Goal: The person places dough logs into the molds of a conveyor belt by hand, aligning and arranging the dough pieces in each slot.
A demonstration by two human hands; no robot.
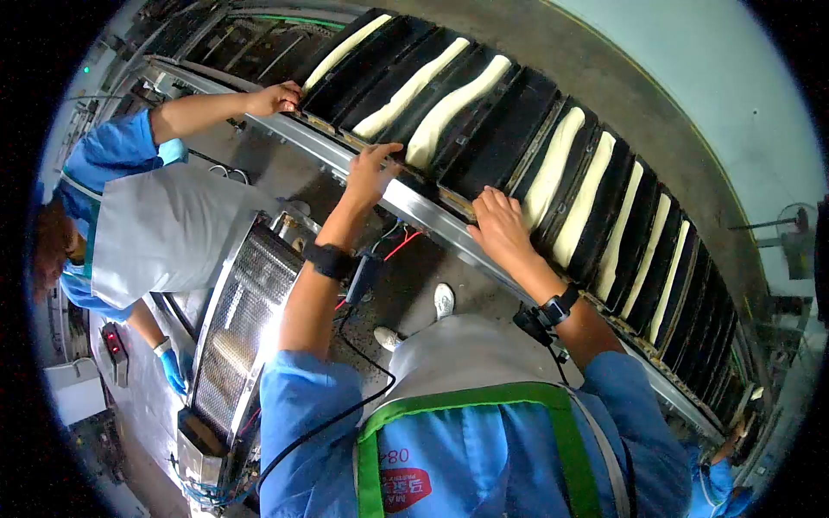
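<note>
My left hand (372,175) is at the near edge of the black trays, beside the lower end of a long pale dough strip (458,112), its fingers apart and holding nothing. Farther right, my right hand (503,226) lies over the near rim of an empty-looking black tray (505,129), fingers extended, just left of another dough strip (555,164). The row of trays curves along a metal rail (440,223), and several of them hold one dough strip each.
At the left, a co-worker in a grey apron (168,233) has one bare hand (275,99) on the tray edge and a blue-gloved hand (175,371) near a mesh conveyor (246,324). Cables hang below the rail. Part of another person (715,483) shows at lower right.
</note>
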